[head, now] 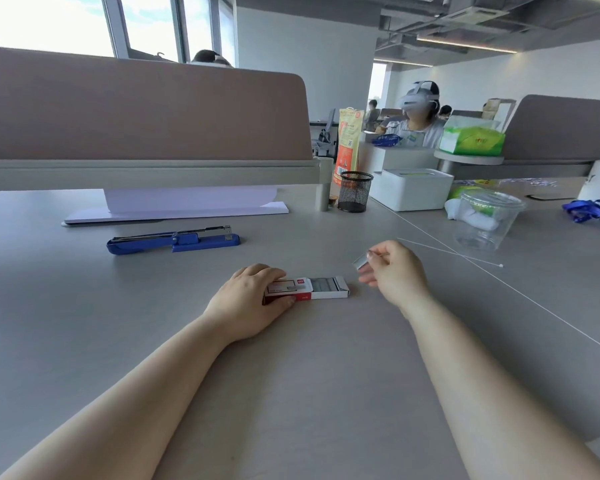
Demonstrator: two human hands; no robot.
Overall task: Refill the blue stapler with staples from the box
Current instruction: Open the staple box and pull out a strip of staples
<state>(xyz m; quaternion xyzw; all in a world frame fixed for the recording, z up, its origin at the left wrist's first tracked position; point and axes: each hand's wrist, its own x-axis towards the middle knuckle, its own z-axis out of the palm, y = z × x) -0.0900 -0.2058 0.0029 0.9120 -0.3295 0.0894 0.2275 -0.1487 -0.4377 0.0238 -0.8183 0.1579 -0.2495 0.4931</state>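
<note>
The blue stapler (174, 240) lies on the grey desk at the upper left, its top swung back flat so the metal staple rail shows. The small red and white staple box (312, 289) sits in the middle of the desk with its inner tray slid out to the right, grey staples showing inside. My left hand (250, 299) rests on the box's left end and holds it down. My right hand (395, 271) hovers just right of the box, pinching a short silver strip of staples (361, 261) between thumb and fingers.
A black mesh pen cup (355, 191) and a white box (413, 188) stand behind. A clear plastic cup (482, 220) sits at the right, with thin white cords (465, 258) across the desk. A white paper stack (177, 209) lies under the partition. A person sits beyond.
</note>
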